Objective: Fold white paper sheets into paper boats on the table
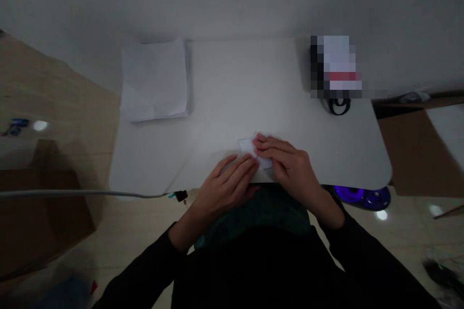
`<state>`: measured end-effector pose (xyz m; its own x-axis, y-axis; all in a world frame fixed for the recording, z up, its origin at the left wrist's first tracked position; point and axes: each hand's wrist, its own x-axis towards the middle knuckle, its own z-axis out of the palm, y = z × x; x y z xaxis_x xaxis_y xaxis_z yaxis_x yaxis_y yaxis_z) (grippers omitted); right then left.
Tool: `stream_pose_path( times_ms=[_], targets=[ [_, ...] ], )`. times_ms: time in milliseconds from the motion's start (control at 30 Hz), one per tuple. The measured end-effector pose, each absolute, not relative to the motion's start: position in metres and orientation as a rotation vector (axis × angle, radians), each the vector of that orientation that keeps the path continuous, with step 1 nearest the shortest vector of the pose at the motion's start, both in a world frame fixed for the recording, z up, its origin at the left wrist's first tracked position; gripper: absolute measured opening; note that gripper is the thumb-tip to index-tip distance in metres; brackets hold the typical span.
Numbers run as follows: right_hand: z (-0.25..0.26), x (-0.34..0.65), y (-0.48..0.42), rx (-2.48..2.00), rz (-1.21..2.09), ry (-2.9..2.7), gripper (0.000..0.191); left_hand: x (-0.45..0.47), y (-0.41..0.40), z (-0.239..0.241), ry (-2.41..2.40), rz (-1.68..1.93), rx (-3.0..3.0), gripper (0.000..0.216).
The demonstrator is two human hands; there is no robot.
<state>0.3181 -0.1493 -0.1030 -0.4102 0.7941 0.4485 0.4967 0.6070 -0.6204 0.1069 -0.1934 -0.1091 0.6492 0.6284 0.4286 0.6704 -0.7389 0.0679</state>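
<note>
A small piece of folded white paper [247, 145] lies on the white table [239, 82] close to its front edge. My right hand [290, 161] covers its right part, the bent fingers pressed together on it. Reaching in from the left, my left hand [228, 181] has its fingers stretched out, and the fingertips touch the paper's lower left side. The thumb of this hand hangs at the table edge. Both hands meet over the paper and hide much of it, so its folds are hard to make out.
A stack of white paper [155, 82] lies at the table's back left. At the back right stands a blurred-out item [337, 65] with a black strap loop [340, 106]. A grey cable [83, 193] crosses at left. Cardboard boxes [420, 154] flank the table.
</note>
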Motion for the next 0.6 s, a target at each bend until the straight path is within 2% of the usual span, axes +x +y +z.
stream_pose_path(
  times_ms=[167,333,600],
  targets=[
    [-0.101,0.323,-0.144,-0.992,0.58,-2.091,0.035,0.118,-0.198,-0.109,-1.238,-0.612,-2.722,0.043],
    [-0.1,0.316,-0.146,-1.005,0.425,-2.181,0.035,0.112,-0.203,-0.115,-1.279,-0.74,-2.68,0.037],
    [-0.103,0.314,-0.148,-1.023,0.323,-2.23,0.036,0.122,-0.202,-0.114,-1.416,-0.652,-2.584,0.044]
  ],
)
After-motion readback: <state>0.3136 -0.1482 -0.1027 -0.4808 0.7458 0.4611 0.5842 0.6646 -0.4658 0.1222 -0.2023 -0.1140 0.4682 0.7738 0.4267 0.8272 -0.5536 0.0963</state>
